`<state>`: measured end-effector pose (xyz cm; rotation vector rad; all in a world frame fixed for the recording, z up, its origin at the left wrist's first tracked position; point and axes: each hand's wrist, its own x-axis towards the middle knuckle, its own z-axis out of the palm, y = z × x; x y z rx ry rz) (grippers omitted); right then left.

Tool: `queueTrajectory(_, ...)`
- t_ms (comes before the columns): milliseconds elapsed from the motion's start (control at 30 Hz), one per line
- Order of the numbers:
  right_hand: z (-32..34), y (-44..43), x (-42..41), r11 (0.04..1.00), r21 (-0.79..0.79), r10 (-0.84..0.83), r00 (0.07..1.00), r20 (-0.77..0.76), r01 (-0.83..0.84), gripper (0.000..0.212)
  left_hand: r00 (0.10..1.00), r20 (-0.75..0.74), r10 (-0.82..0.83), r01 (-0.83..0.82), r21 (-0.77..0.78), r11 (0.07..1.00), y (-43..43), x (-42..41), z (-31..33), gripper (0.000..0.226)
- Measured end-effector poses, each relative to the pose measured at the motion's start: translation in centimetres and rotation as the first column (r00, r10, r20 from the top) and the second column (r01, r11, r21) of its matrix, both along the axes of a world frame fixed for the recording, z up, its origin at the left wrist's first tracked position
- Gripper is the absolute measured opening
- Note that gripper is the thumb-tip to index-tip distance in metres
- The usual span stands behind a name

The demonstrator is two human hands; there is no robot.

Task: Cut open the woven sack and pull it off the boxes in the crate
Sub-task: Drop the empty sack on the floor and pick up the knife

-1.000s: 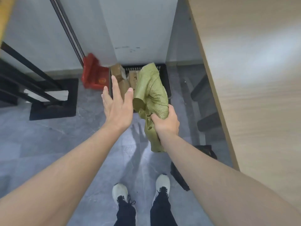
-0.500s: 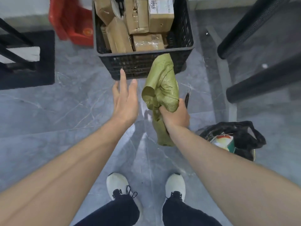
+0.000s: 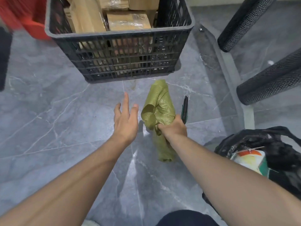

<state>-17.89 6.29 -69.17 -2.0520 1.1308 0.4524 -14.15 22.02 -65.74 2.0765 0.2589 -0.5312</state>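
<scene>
Green woven plastic sack [image 3: 160, 111] is bunched up and off the boxes, clamped in the right hand [image 3: 173, 128], which is fisted around its middle; top end sticks up toward the crate, bottom end hangs below the fist over the floor. Same hand also grips a dark slim utility knife [image 3: 185, 109], pointing away from the person, just right of the sack. Left hand [image 3: 126, 121] empty, fingers spread, palm down, hovering just left of the sack, not touching it. Black slatted plastic crate [image 3: 120, 33] sits on the grey marble-pattern tile floor [image 3: 48, 119] straight ahead, near rim apart from the sack tip. Brown taped cardboard boxes [image 3: 128, 20] packed inside, uncovered; labels blurred, no text readable. Open floor left of and between the arms. Right side is tight: two black mesh-covered tubes [image 3: 267, 79] angle in, and a black plastic bag [image 3: 267, 154] with a white, orange and green package [image 3: 249, 160] sits beside the right forearm; its print is unreadable. Red plastic object [image 3: 24, 15] behind the crate's left corner, blurred.
</scene>
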Motion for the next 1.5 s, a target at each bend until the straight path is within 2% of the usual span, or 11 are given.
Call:
queueTrajectory(233, -4.0, -0.4, 0.3, 1.0, -0.004, 0.01, 1.0, -0.005, -0.01, 0.064, 1.0, -0.015, -0.015, 0.016, 0.016, 1.0, -0.9, 0.4, -4.1, 0.06)
queueTrajectory(567, -5.4, -1.0, 0.1, 0.996, 0.081, 0.055, 0.993, -0.1, -0.047, 0.079, 1.0, -0.015, -0.025, 0.024, -0.004, 1.0, -1.7, 0.6, -5.5, 0.059)
queueTrajectory(667, -5.0, -1.3, 0.2, 0.988, 0.147, 0.062, 0.991, -0.116, -0.044, 0.092, 0.999, -0.02, -0.034, 0.034, 0.0, 0.999, -1.7, 0.9, -5.7, 0.058)
queueTrajectory(767, -4.3, -1.8, 1.3, 0.981, 0.189, 0.084, 0.982, -0.169, -0.051, 0.118, 0.999, -0.022, -0.042, 0.042, -0.006, 0.999, -1.7, 1.1, -5.7, 0.06)
queueTrajectory(833, -3.6, -2.0, 2.4, 0.979, 0.194, 0.095, 0.973, -0.21, -0.054, 0.127, 0.999, -0.022, -0.049, 0.049, -0.008, 0.999, -1.7, 1.4, -5.6, 0.059)
queueTrajectory(900, -3.0, -2.3, 3.5, 0.988, 0.149, 0.059, 0.976, -0.209, -0.027, 0.116, 0.998, -0.023, -0.052, 0.052, -0.01, 0.999, -1.7, 1.6, -5.5, 0.057)
queueTrajectory(1000, -2.7, -3.3, 5.0, 1.0, 0.009, -0.01, 0.994, -0.105, 0.011, 0.083, 0.998, -0.016, -0.064, 0.064, -0.029, 0.998, -1.6, 2.0, -5.3, 0.056)
queueTrajectory(1133, -3.5, -5.0, 5.8, 0.988, -0.144, 0.053, 0.998, -0.038, -0.058, 0.049, 0.996, -0.004, -0.094, 0.093, -0.031, 0.995, -1.5, 2.7, -5.0, 0.056)
queueTrajectory(1200, -4.4, -5.9, 5.6, 0.979, -0.178, 0.092, 0.995, -0.033, -0.096, 0.042, 0.992, 0.0, -0.127, 0.127, -0.021, 0.992, -1.4, 3.0, -4.9, 0.059)
queueTrajectory(1367, -8.1, -6.9, 5.3, 0.951, -0.264, 0.141, 0.986, -0.085, -0.159, 0.04, 0.989, 0.003, -0.148, 0.148, 0.021, 0.989, -2.0, 3.5, -5.5, 0.062)
queueTrajectory(1500, -10.3, -6.9, 5.2, 0.93, -0.36, 0.046, 0.995, -0.086, -0.074, 0.03, 0.989, 0.004, -0.151, 0.15, 0.034, 0.988, -2.3, 2.8, -6.4, 0.056)
